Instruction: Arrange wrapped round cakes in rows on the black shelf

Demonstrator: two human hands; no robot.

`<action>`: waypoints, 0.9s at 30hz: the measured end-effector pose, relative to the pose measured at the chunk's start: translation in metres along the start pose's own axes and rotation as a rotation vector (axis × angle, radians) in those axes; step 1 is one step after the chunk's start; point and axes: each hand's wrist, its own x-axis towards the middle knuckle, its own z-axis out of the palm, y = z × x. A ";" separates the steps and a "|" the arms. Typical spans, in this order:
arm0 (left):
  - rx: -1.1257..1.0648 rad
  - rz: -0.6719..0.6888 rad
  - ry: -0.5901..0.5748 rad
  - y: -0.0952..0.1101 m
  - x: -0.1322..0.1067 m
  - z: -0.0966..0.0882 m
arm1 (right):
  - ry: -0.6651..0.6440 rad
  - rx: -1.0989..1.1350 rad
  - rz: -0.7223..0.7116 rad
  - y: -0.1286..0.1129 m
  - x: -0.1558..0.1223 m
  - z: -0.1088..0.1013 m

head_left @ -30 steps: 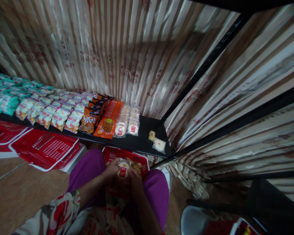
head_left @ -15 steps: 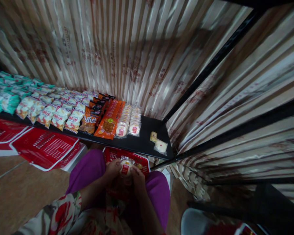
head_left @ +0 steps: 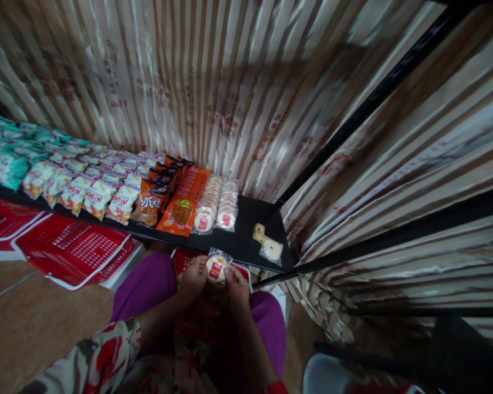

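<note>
Between both hands I hold a round white rice cracker packet point(head_left: 216, 268) in clear wrap with a red label. My left hand point(head_left: 194, 277) pinches its left edge, and my right hand point(head_left: 236, 284) grips its right edge. The packet is just in front of the black shelf point(head_left: 246, 249), over a red basket point(head_left: 179, 258) that my hands and knees partly hide. On the shelf beyond stand two rows of like rice cracker packets point(head_left: 227, 217). To their left lies a flat orange snack bag point(head_left: 183, 203).
Several orange-brown bags point(head_left: 148, 203), white snack bags point(head_left: 98, 196) and green bags point(head_left: 12, 169) fill the shelf leftward. A small yellowish packet point(head_left: 258, 232) and a white one point(head_left: 271, 250) lie at its right end. Black poles point(head_left: 353, 123) and striped curtain surround it; another red basket point(head_left: 74, 249) sits below left.
Both hands have raised the rice cracker packet a little, toward the shelf and slightly right. The packet is now tilted and shows more fully above the basket.
</note>
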 end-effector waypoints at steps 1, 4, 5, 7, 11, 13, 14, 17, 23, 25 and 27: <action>0.010 0.010 -0.004 0.003 0.001 -0.001 | 0.004 -0.009 -0.011 -0.001 0.003 0.000; 0.076 0.025 -0.009 0.012 0.006 -0.006 | -0.014 -0.036 -0.039 -0.006 0.011 0.001; 0.099 0.029 -0.007 0.015 0.008 -0.007 | -0.026 -0.049 -0.044 -0.009 0.014 0.002; 0.129 0.045 0.004 0.019 0.012 -0.008 | -0.036 -0.076 -0.052 -0.016 0.017 0.005; 0.135 0.090 0.038 0.024 0.022 -0.007 | -0.033 -0.123 -0.079 -0.032 0.023 0.012; 0.137 0.101 0.061 0.025 0.027 -0.005 | -0.040 -0.140 -0.091 -0.039 0.026 0.015; 0.140 0.104 0.071 0.027 0.029 -0.004 | -0.045 -0.142 -0.097 -0.042 0.028 0.016; 0.154 0.113 0.092 0.031 0.035 -0.002 | -0.045 -0.122 -0.113 -0.050 0.034 0.019; 0.147 0.129 0.093 0.037 0.049 0.005 | -0.028 -0.134 -0.163 -0.060 0.048 0.027; 0.149 0.140 0.098 0.038 0.054 0.008 | -0.005 -0.164 -0.192 -0.062 0.054 0.030; 0.159 0.148 0.105 0.037 0.058 0.012 | 0.006 -0.200 -0.212 -0.063 0.059 0.031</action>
